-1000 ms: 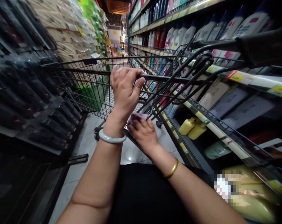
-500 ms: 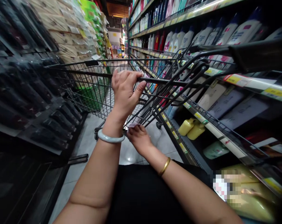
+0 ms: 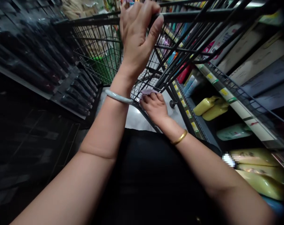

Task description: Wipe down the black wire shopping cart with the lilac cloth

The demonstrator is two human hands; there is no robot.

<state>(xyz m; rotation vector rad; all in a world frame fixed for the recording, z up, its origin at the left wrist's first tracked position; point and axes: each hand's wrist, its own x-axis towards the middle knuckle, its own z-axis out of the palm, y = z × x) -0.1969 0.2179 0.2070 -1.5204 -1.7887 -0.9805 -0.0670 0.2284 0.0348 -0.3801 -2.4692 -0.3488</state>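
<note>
My left hand (image 3: 137, 37) is wrapped round the black top bar of a wire shopping cart (image 3: 95, 47), near the top of the view. A pale green bangle sits on that wrist. Lower down, my right hand (image 3: 154, 106) presses a small purple cloth (image 3: 147, 92) against a lower bar of the cart frame, fingers closed over it. A gold bangle circles the right wrist. Something green lies inside the cart basket.
Store shelves (image 3: 226, 93) run along the right, with yellow bottles (image 3: 210, 107), boxes and price tags. Dark packaged goods (image 3: 62, 81) fill the rack at left. Pale floor tile (image 3: 134, 117) shows under the cart. My black clothing fills the bottom middle.
The view has tilted down, so the cart bar and left hand now sit at the top. The right hand with the cloth stays low on the cart frame, shifted slightly right.
</note>
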